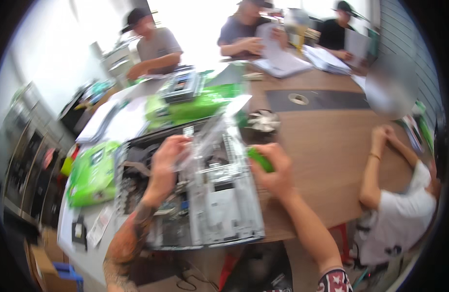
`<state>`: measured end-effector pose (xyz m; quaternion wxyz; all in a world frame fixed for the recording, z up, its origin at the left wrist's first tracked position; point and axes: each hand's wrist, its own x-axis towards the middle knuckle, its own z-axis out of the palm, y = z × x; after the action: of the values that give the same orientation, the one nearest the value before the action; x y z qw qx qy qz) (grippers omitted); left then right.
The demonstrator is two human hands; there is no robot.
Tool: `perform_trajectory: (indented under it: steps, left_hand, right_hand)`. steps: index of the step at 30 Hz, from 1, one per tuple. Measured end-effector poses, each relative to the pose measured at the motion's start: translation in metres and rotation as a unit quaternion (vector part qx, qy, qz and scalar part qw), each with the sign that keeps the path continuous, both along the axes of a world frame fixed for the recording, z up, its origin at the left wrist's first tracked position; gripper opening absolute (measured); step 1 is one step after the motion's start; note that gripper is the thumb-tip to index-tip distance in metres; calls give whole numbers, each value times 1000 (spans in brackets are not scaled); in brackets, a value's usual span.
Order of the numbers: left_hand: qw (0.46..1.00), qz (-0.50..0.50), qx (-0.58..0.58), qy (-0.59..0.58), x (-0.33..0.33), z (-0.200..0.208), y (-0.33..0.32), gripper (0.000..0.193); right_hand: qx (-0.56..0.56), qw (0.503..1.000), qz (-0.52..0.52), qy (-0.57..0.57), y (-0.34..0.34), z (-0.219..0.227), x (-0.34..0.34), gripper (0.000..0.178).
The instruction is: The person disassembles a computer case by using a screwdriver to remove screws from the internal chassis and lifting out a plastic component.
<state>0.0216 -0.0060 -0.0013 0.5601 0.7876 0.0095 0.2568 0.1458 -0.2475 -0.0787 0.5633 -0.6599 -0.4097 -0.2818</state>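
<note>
An open metal computer case (pixel 229 209) lies flat in front of me, its circuit parts and wires showing on the left side. Over its far left part, my left hand (pixel 167 163) has its fingers closed on a crumpled clear plastic bag (pixel 207 141), which stretches up and to the right across the case. Blur hides the exact grip. My right hand (pixel 278 170) is wrapped round a bright green object (pixel 261 159), perhaps a tool handle, at the case's right edge; its far end cannot be made out. A fan (pixel 263 120) lies beyond the case.
Green packs (pixel 93 175) lie left of and behind the case, one under a grey metal device (pixel 181 85). White papers (pixel 115 124) cover the left side. Several people sit round the brown table (pixel 322 160), some handling papers; one leans on its right edge (pixel 375 165).
</note>
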Motion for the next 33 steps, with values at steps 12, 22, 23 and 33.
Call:
perform_trajectory:
  steps: [12,22,23,33]
  left_hand:
    - [992,-18,124,12,-19,-6,-23,87]
    - [997,-36,64,32,-26,-4,-8,93]
    - [995,-34,87,34,-27,-2,-13,88]
    - [990,-31,126,46,-31,2,-21,66]
  right_hand:
    - [27,999,32,20,0,-8,-12,26]
    - [21,999,24,-7,13,-10,-9,32]
    - [28,999,25,-5,14,-11,-8,32]
    - [26,997,57,46,8,-8,-10,25]
